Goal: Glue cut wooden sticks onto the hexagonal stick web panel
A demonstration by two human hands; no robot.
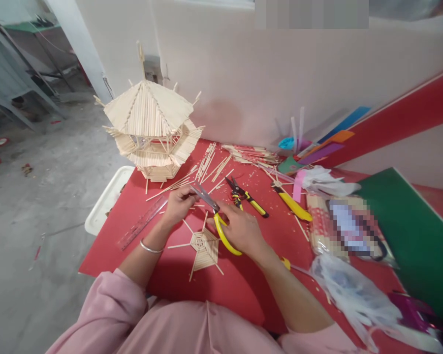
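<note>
My right hand [239, 228] is closed round the yellow handles of a pair of scissors [216, 216], whose metal blades point up and left. My left hand [179, 202] pinches a thin wooden stick at the blade tips. Just below both hands a flat hexagonal web of sticks [205, 247] lies on the red table [133, 246]. A tall pavilion model built of sticks [153, 130] stands at the table's far left corner.
Loose sticks [210, 164] are scattered behind the hands. Black-and-yellow pliers [245, 195], a yellow cutter [293, 204] and a clear ruler [142, 223] lie nearby. Plastic bags [350, 295], a stick packet [347, 226], coloured foam sheets [328, 145] and a green board [409, 231] fill the right. A white tray [105, 199] overhangs the left edge.
</note>
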